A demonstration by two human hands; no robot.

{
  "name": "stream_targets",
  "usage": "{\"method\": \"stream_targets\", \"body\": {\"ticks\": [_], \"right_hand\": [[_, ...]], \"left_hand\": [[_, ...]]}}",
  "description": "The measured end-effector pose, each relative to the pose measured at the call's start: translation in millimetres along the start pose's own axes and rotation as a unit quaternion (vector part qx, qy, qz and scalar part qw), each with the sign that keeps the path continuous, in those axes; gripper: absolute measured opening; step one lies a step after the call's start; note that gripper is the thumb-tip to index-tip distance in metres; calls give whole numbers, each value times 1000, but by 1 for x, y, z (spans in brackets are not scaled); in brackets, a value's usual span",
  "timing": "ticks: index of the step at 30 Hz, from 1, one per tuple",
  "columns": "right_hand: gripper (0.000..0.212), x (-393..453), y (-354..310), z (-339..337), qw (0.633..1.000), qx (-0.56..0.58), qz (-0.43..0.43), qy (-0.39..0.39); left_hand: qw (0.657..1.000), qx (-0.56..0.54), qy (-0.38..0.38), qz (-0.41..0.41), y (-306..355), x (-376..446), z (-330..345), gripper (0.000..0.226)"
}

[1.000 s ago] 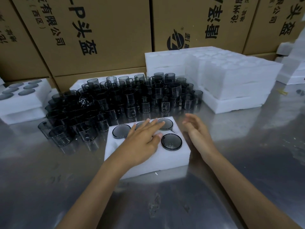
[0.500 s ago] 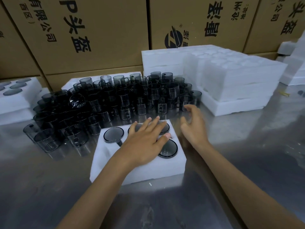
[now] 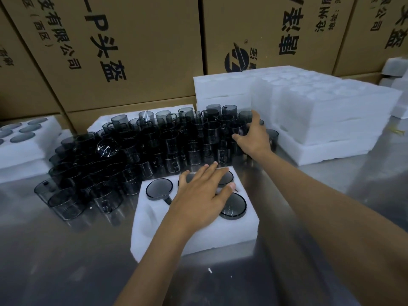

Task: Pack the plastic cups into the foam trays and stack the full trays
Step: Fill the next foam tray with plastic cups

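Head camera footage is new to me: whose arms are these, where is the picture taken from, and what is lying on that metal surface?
No machine here: a person wears the camera on their head, looking down at their own arms. The left hand presses flat on a foam tray holding dark cups upside down. The right hand reaches into the crowd of loose cups on the steel table; whether it grips one is unclear. Empty foam trays are stacked at right, cardboard boxes behind.

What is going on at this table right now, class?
A person is packing dark plastic cups into a white foam tray on a metal table. The left hand rests flat on the tray, where cups already sit in its holes. The right hand reaches into the crowd of loose cups behind it. Empty foam trays are stacked to the right.
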State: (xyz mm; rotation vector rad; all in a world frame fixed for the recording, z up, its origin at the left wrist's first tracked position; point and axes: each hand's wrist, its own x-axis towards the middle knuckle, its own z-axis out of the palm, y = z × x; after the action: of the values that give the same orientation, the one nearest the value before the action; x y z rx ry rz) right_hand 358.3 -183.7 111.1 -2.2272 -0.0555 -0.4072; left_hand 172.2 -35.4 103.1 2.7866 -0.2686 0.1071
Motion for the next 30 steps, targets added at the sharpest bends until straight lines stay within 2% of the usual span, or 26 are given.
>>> {"method": "stream_targets", "body": {"ticks": [3, 7, 10, 11, 14, 19, 21, 25, 30], "right_hand": [[84, -2, 2, -1, 1000, 19, -14, 16], [59, -24, -1, -15, 996, 42, -55, 61], [53, -52, -12, -32, 986, 91, -103, 94], [53, -63, -17, -37, 984, 99, -117, 91], [56, -100, -33, -48, 980, 122, -134, 83], [59, -158, -59, -50, 970, 145, -173, 90], [59, -171, -64, -48, 964, 134, -209, 98], [56, -184, -67, -40, 953, 127, -265, 70], [56, -191, -64, -36, 949, 140, -283, 21]], "left_hand": [[1000, 2, 2, 1, -1, 1, -1, 54], [1000, -17, 4, 2, -1, 0, -3, 52], [991, -124, 47, -8, 1, -1, -9, 46], [976, -200, 79, -16, 2, -3, -12, 44], [902, -395, 172, -24, 6, -11, -29, 47], [841, -510, 177, 26, 19, -34, -45, 55], [827, -528, 191, 36, 25, -43, -48, 52], [821, -525, 223, 22, 17, -50, -58, 47], [825, -527, 205, -5, -5, -54, -61, 42]]}}
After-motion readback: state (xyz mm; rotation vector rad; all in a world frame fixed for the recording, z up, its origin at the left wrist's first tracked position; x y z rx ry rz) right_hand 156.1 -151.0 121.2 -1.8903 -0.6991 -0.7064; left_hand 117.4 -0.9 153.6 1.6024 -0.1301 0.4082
